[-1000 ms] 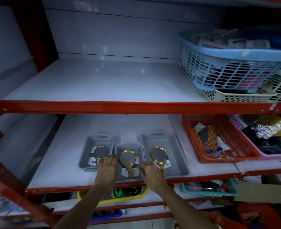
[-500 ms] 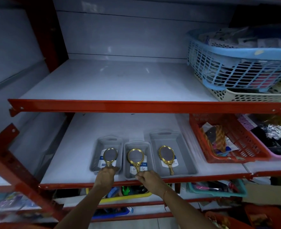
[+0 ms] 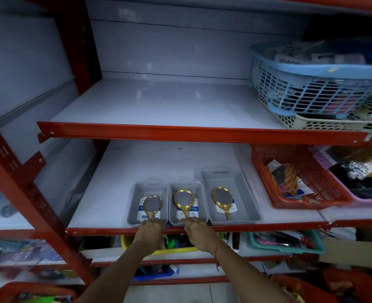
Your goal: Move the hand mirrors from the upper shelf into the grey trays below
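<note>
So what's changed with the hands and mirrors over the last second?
Both hands drew back toward the shelf's front edge: left hand off the left grey tray, right hand off the middle gold-framed hand mirror. All three mirrors stayed in their trays.

There are three gold-framed oval hand mirrors: the left one [image 3: 151, 206], the middle one [image 3: 184, 202] and the right one [image 3: 221, 199]. There are three grey rectangular plastic trays: left [image 3: 134, 202], middle [image 3: 200, 193] and right [image 3: 244, 193], with one mirror in each. Two bare hands are seen, the left hand [image 3: 151, 226] and the right hand [image 3: 197, 227]. On the upper shelf stand one light-blue plastic lattice basket [image 3: 311, 84] and one cream perforated basket [image 3: 325, 124]. Beside the trays stands one red plastic basket [image 3: 274, 184].
</note>
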Demonstrator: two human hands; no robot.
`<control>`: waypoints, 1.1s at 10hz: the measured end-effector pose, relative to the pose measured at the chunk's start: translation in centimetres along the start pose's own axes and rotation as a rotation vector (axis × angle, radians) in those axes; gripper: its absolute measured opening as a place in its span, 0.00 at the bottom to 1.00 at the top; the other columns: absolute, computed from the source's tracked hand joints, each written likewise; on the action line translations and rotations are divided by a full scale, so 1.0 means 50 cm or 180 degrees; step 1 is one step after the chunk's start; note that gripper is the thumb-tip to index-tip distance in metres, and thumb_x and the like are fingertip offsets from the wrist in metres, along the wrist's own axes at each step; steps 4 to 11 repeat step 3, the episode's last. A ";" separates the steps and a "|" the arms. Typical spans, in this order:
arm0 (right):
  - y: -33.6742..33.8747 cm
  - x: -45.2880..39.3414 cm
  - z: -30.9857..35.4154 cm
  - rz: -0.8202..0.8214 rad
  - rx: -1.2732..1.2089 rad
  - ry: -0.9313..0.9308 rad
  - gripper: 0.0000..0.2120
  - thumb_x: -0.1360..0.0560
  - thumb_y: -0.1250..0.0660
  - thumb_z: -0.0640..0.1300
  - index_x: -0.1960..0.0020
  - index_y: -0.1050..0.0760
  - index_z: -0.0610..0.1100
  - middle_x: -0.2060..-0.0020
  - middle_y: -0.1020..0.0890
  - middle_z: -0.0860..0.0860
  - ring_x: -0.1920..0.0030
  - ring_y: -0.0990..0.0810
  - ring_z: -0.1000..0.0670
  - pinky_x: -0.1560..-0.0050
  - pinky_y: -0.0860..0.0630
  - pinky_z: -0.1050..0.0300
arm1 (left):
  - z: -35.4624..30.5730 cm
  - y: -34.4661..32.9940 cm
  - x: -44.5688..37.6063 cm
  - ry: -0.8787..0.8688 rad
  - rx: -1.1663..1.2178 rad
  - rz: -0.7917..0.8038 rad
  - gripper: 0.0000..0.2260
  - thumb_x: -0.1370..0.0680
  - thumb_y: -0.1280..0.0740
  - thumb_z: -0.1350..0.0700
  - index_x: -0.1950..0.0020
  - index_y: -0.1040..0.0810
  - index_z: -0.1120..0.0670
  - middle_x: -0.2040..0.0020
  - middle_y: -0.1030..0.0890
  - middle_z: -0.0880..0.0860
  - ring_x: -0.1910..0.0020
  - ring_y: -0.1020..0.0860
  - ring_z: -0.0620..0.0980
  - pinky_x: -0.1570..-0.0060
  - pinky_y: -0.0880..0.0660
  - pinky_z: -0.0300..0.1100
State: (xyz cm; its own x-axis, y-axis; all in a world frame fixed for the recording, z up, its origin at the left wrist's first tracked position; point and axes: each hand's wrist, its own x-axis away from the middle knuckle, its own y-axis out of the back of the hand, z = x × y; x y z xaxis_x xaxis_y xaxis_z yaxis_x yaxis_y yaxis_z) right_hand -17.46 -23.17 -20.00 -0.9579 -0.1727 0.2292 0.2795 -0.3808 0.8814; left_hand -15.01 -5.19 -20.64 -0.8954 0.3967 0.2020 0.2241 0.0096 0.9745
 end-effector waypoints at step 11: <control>0.149 0.032 0.054 -0.0887 -0.0162 0.0476 0.18 0.19 0.47 0.43 0.32 0.30 0.41 0.32 0.30 0.46 0.29 0.35 0.47 0.30 0.39 0.57 | -0.027 0.168 0.008 -0.0309 0.0914 -0.1394 0.30 0.23 0.58 0.44 0.31 0.28 0.55 0.33 0.25 0.54 0.33 0.29 0.53 0.31 0.35 0.42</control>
